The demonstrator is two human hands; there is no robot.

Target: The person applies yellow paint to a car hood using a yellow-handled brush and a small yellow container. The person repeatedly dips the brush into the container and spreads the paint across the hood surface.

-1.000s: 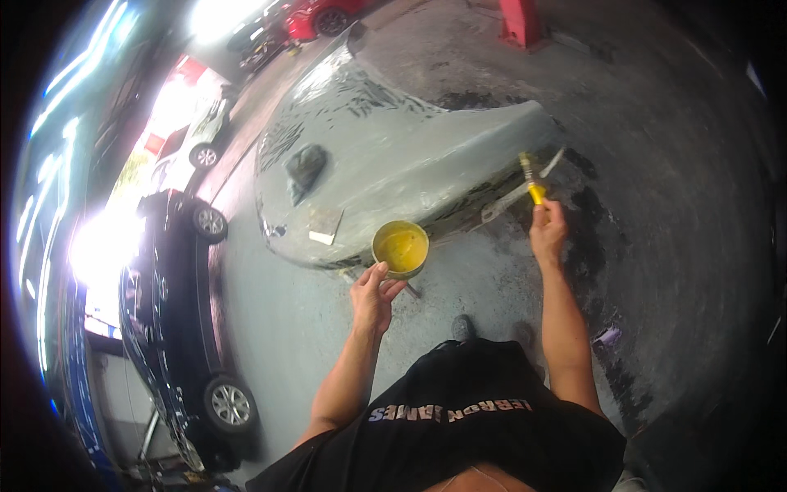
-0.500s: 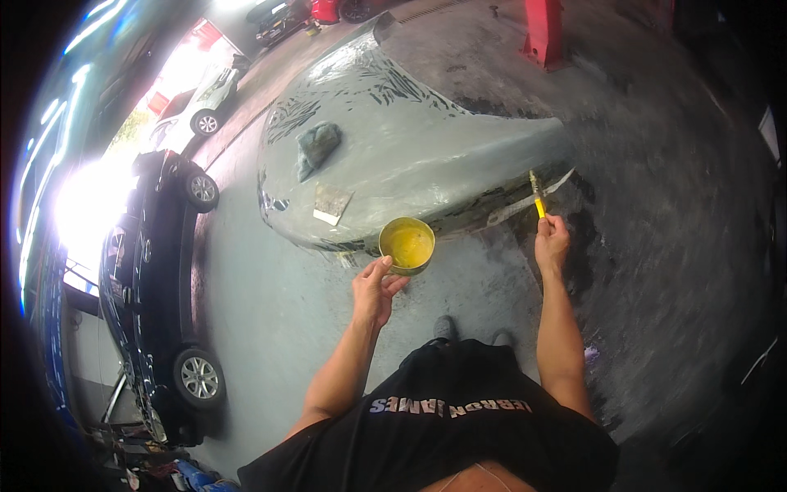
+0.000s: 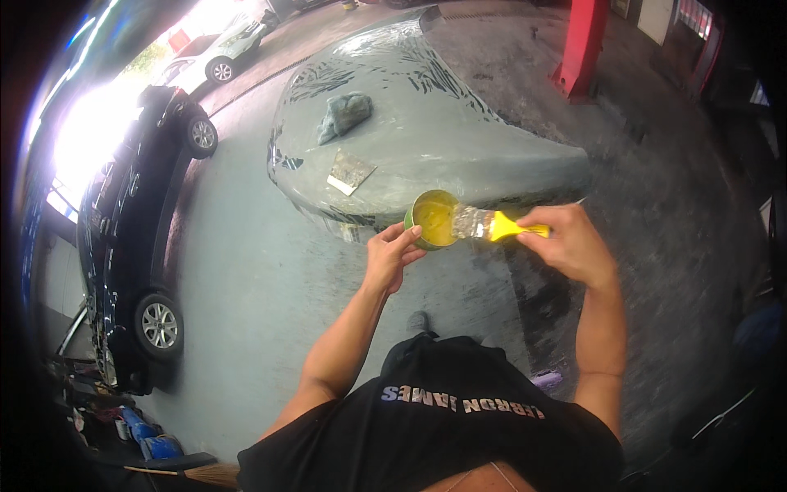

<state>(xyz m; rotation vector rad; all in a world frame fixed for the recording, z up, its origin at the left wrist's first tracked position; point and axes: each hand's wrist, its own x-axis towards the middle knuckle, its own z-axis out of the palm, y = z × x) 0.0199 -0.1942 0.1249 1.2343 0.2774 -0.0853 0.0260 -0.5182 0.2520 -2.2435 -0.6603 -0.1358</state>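
My left hand (image 3: 391,255) grips a small round can (image 3: 416,215), green outside, with yellow paste smeared inside. The can is tilted, its mouth toward the right. In my right hand (image 3: 574,243) is a putty knife (image 3: 506,227) with a yellow handle, held between thumb and fingers. Its wide, stained metal blade reaches the can's right rim; whether it touches the paste I cannot tell. Just beyond both hands is a large curved grey car body panel (image 3: 459,156), glossy and streaked at its far part. A crumpled grey-blue cloth (image 3: 345,116) and a flat, stained spreader (image 3: 352,171) lie on it.
A black car (image 3: 143,238) stands at the left, a white car (image 3: 215,59) farther back. A red post (image 3: 580,53) rises at the far right. Blue equipment (image 3: 152,435) and a broom (image 3: 209,474) are at the lower left.
My right hand has brought the putty knife left from beside the panel's right end to the can. The can has tilted rightward and shifted slightly up and right in view. The view has also shifted.
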